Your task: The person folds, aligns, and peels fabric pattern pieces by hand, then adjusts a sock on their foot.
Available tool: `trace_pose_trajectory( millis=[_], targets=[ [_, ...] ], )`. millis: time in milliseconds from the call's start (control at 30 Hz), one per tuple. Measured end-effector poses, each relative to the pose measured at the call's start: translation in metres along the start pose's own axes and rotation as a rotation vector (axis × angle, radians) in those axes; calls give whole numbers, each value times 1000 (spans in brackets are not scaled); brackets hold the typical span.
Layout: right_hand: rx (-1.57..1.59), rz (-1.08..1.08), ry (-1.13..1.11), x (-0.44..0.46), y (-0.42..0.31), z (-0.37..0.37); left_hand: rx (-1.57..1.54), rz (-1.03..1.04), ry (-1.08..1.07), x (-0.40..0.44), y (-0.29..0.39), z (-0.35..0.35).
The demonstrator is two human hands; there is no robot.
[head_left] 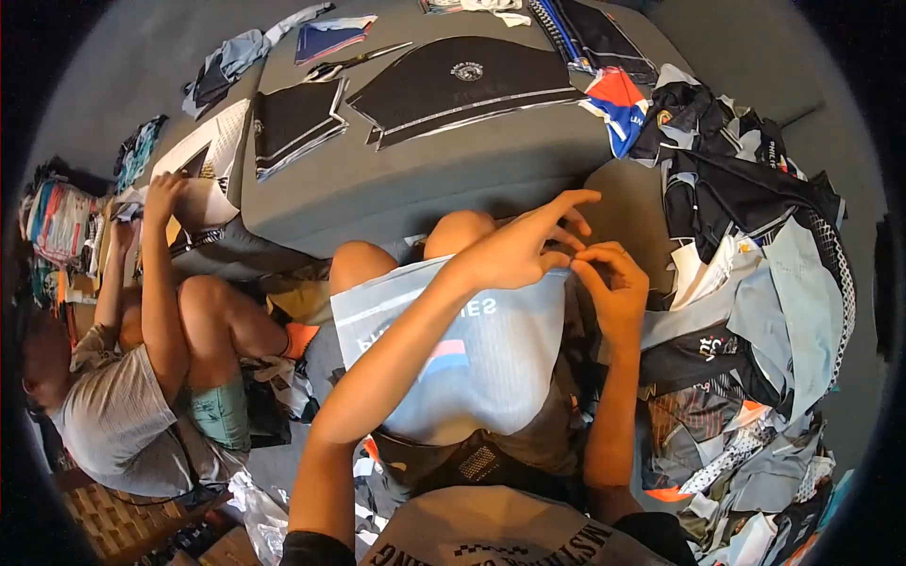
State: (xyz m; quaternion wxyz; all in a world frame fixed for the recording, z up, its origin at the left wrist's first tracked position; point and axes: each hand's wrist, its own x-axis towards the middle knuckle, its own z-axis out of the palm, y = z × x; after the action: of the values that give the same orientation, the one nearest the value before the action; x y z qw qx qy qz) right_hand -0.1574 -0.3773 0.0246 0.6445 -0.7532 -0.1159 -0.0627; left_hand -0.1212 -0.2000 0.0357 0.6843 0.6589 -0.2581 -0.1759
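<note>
A light grey fabric panel (514,363) with printed lettering and a pink-and-blue block is spread over my lap and knees. My left hand (524,243) reaches across it to its upper right corner, the index finger stretched out and the others spread apart. Facing it, my right hand (615,285) has thumb and index fingertip pinched together just beside that corner. Whatever lies between those fingertips is too small to make out. The two hands nearly touch.
Ahead, a grey padded surface (302,212) bears black fabric panels (462,94) and scissors (354,61). Garments and scraps (755,302) heap up on my right. At left a person (123,415) sits with hands at a white patterned piece (212,156).
</note>
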Motion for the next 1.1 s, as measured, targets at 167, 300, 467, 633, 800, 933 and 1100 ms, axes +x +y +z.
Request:
trace_pose_trajectory(
  millis=[167, 300, 467, 633, 800, 933, 1100],
  targets=[
    [127, 52, 20, -1, 2, 2, 9, 54, -23, 0, -4, 0],
    [63, 1, 6, -3, 5, 2, -10, 54, -18, -1, -3, 1],
    [49, 1, -49, -2, 6, -2, -17, 63, -25, -1, -4, 0],
    [65, -7, -50, -2, 7, -3, -19, 56, -41, 0, -3, 1],
    [68, -20, -69, 0, 8, -6, -20, 43, -60, 1, -2, 2],
    [67, -6, -103, -1, 8, -8, -22, 46, -66, 0, -5, 2],
    [24, -45, -115, 1, 8, -14, -40, 43, -78, 6, -7, 6]
  ],
)
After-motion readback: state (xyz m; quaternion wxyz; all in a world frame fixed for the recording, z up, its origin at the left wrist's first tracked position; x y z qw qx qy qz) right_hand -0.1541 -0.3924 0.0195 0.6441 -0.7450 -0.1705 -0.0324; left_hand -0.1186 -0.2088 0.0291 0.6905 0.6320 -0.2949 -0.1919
